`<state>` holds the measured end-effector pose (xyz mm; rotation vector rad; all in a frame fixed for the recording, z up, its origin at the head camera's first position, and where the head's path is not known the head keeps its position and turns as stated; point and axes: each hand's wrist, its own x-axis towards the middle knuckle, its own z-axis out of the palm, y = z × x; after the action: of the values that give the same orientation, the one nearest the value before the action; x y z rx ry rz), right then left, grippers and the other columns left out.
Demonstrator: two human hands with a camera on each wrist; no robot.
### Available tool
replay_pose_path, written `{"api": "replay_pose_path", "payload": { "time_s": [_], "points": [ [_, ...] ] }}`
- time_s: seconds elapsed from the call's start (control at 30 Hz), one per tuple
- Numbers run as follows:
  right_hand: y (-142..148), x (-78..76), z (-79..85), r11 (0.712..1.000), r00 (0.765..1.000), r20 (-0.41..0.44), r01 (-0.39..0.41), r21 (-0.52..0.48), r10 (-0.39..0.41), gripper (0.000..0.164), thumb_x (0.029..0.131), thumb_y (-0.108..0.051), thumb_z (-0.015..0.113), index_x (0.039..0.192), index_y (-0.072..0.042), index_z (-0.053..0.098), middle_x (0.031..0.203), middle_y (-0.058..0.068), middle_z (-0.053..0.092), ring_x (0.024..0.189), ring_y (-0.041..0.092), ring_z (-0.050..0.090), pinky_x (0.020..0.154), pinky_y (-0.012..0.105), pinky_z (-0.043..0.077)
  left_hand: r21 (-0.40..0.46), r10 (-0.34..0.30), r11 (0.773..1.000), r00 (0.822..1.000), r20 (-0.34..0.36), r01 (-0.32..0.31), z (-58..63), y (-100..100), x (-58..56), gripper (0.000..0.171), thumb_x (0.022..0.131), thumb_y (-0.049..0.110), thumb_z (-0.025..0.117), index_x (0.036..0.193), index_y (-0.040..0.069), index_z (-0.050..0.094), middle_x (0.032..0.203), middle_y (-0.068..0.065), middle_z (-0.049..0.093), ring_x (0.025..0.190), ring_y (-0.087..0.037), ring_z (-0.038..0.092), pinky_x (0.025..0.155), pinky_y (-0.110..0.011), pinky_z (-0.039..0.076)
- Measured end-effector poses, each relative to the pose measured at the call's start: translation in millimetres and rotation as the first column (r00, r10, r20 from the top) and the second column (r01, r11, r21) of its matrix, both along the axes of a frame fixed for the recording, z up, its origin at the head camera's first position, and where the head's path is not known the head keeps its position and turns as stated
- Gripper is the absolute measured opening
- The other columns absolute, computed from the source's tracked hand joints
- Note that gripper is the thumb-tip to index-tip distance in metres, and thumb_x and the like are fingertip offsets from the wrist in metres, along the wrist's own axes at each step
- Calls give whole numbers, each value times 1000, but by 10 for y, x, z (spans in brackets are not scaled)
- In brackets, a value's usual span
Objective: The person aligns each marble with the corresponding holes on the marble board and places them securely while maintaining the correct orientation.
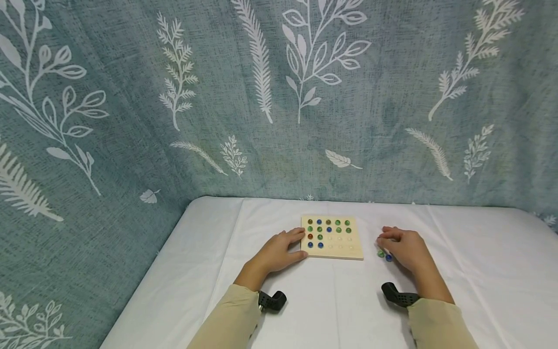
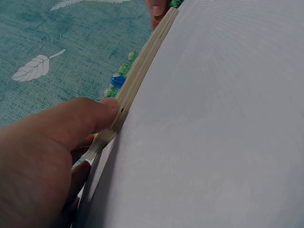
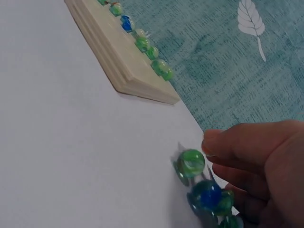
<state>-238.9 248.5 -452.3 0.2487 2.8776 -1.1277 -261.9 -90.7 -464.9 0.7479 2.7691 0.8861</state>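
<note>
A pale wooden board (image 1: 333, 252) with rows of shallow hollows lies on the table. Its two far rows are filled with green, blue and amber glass marbles, and the two near rows hold marbles at their left ends only. My left hand (image 1: 281, 249) grips the board's near left corner, thumb (image 2: 105, 114) against the near edge and fingers along the left side. To the right of the board, my right hand (image 1: 405, 247) hovers over several loose green and blue marbles (image 3: 191, 163), fingers bent. Its fingertips are right at a green one; I cannot tell whether they pinch a marble.
A white cloth covers the table (image 1: 333, 295). Close behind it hangs a teal curtain (image 1: 270, 160) printed with white leaves, which also runs along the left side. Black camera mounts (image 1: 272, 301) are strapped to both wrists.
</note>
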Motion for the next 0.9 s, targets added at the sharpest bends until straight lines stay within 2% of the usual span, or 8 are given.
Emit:
{"api": "replay_pose_path", "payload": {
  "time_s": [0.23,0.5,0.73,0.9],
  "points": [
    [-171,-14,83,995,997,-58,54,-87,-59,52,97,-43,59,127,-1,65,152,11,44,144,42,31,113,61,30,6,-2,1000,1000,-11,2,3,-7,-11,60,93,42,66,147,21,49,156,9,39,145,-36,32,120,-48,28],
    [-440,-6,158,983,981,-164,78,-167,-106,56,97,-48,58,126,-2,66,151,6,46,145,37,31,115,58,30,-6,-1,1000,1000,-21,1,-15,-12,-21,61,93,43,65,147,21,49,156,10,39,145,-36,33,119,-48,29],
    [-709,-25,155,983,978,-203,2,-184,-40,44,96,-39,63,122,-4,69,151,3,47,146,28,34,117,57,28,1,-2,1000,1000,-21,2,-28,-4,-20,61,93,43,66,147,21,49,155,10,40,145,-36,33,119,-48,30],
    [-873,-72,125,986,972,-229,-78,-148,43,33,95,-29,66,115,-4,72,149,4,49,146,29,33,118,55,27,4,4,1000,1000,-14,-4,-10,-5,-1,61,93,43,66,147,21,50,156,10,39,145,-37,33,119,-48,30]
  ]
}}
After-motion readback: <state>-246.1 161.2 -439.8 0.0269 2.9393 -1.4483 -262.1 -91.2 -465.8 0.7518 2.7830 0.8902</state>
